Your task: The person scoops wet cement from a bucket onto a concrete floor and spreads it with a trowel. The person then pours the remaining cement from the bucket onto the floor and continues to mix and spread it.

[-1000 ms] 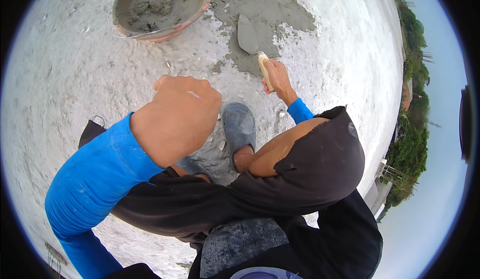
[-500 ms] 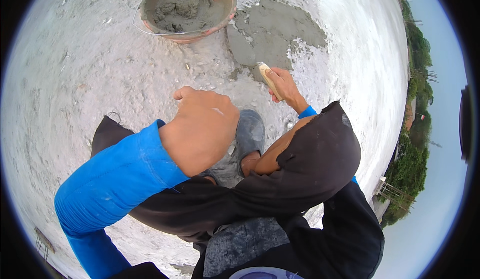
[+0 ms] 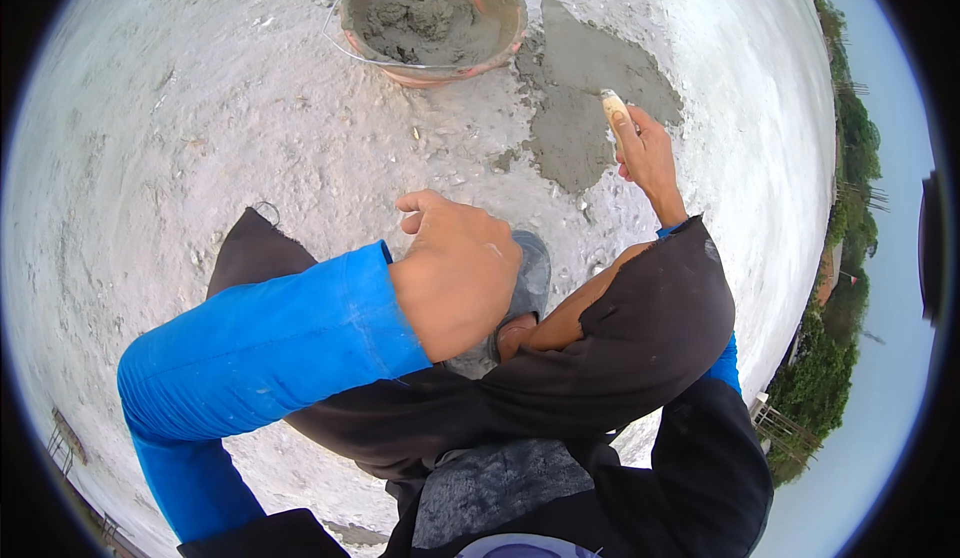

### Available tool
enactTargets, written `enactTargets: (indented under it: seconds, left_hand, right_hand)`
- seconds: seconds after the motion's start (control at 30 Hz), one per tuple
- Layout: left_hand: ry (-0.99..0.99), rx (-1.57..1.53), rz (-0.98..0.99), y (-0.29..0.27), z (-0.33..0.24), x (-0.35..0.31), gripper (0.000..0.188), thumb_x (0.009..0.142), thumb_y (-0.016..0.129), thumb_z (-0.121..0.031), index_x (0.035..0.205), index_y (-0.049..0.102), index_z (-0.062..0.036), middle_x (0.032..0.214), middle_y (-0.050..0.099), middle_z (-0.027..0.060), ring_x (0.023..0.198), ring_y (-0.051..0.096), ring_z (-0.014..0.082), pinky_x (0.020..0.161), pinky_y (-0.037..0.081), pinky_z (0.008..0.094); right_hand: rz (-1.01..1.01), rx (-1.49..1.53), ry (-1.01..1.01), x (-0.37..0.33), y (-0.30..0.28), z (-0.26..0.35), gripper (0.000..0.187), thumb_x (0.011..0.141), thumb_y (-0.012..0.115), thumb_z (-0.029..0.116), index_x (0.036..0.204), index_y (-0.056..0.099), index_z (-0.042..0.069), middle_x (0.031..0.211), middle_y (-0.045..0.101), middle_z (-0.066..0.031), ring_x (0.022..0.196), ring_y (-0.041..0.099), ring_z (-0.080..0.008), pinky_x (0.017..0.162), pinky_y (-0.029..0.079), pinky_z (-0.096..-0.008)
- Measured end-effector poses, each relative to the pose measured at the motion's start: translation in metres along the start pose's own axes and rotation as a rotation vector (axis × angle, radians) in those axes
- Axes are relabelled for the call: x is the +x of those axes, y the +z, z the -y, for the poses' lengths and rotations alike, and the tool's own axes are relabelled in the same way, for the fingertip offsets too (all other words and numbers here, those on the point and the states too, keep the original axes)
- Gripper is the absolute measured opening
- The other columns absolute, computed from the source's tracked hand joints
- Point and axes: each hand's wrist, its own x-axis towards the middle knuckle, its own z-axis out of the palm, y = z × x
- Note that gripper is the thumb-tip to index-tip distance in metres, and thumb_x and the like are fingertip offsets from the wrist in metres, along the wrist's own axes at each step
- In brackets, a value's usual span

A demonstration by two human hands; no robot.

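Note:
My right hand grips the pale wooden handle of a trowel, whose blade lies on a patch of wet grey mortar spread on the rough concrete surface. My left hand hangs loosely curled over my bent knee, holding nothing, just above my grey shoe. A round orange pan of mortar sits at the top, left of the wet patch.
I crouch in dark torn trousers and blue sleeves. The concrete slab ends at the right, with trees and a railing far below. Metal bars show at the lower left edge.
My right hand has dragged the trowel to the right across the wet patch. The view has shifted, so the pan now sits further right, and my left hand's fingers have loosened slightly.

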Motion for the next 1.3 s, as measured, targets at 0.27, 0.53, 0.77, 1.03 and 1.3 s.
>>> enactTargets:
  seconds: [0.27, 0.53, 0.77, 1.03, 1.3]
  left_hand:
    - [0.057, 0.031, 0.086, -0.006, -0.015, 0.021, 0.032, 0.083, 0.077, -0.020, 0.111, 0.078, -0.0027, 0.106, 0.077, 0.0175, 0.102, 0.075, 0.0335, 0.088, 0.053, 0.0662]
    - [-0.039, 0.041, -0.032, -0.001, -0.010, -0.004, 0.027, 0.083, 0.077, -0.018, 0.107, 0.078, -0.0042, 0.099, 0.077, 0.0160, 0.098, 0.076, 0.0312, 0.088, 0.054, 0.0603]
    - [0.079, 0.034, 0.010, -0.006, -0.014, 0.011, 0.020, 0.085, 0.075, -0.018, 0.101, 0.077, -0.0053, 0.094, 0.075, 0.0134, 0.095, 0.075, 0.0288, 0.088, 0.054, 0.0570]
    - [0.160, 0.230, -0.117, 0.007, -0.031, -0.008, 0.014, 0.091, 0.067, -0.022, 0.095, 0.070, -0.0082, 0.085, 0.070, 0.0083, 0.087, 0.069, 0.0244, 0.086, 0.051, 0.0503]
    - [0.305, 0.293, -0.038, -0.007, -0.043, -0.023, 0.021, 0.093, 0.064, -0.023, 0.099, 0.068, -0.0033, 0.085, 0.067, 0.0135, 0.086, 0.067, 0.0280, 0.089, 0.051, 0.0530]
  right_hand:
    - [-0.124, -0.893, -0.848, 0.091, 0.016, 0.135, 0.035, 0.103, 0.060, 0.038, 0.109, 0.073, 0.006, 0.068, 0.068, -0.0160, 0.057, 0.068, -0.0344, 0.053, 0.053, -0.0466]
    - [0.284, -0.690, -0.704, 0.102, 0.028, 0.162, 0.054, 0.101, 0.059, 0.047, 0.087, 0.078, -0.002, 0.074, 0.069, -0.0285, 0.066, 0.071, -0.0378, 0.061, 0.055, -0.0498]
    - [0.466, -0.201, -0.272, 0.093, 0.031, 0.120, 0.046, 0.104, 0.061, 0.047, 0.118, 0.076, 0.006, 0.063, 0.062, -0.0054, 0.046, 0.059, -0.0137, 0.041, 0.048, -0.0293]
    - [0.375, 0.213, -0.235, 0.074, 0.006, 0.073, 0.047, 0.103, 0.065, 0.047, 0.124, 0.073, 0.006, 0.077, 0.071, -0.0128, 0.060, 0.066, -0.0237, 0.055, 0.053, -0.0372]
    - [0.107, 0.302, -0.078, -0.062, -0.061, -0.010, 0.047, 0.105, 0.065, 0.045, 0.129, 0.071, 0.004, 0.069, 0.064, -0.0026, 0.051, 0.057, -0.0064, 0.047, 0.043, -0.0220]
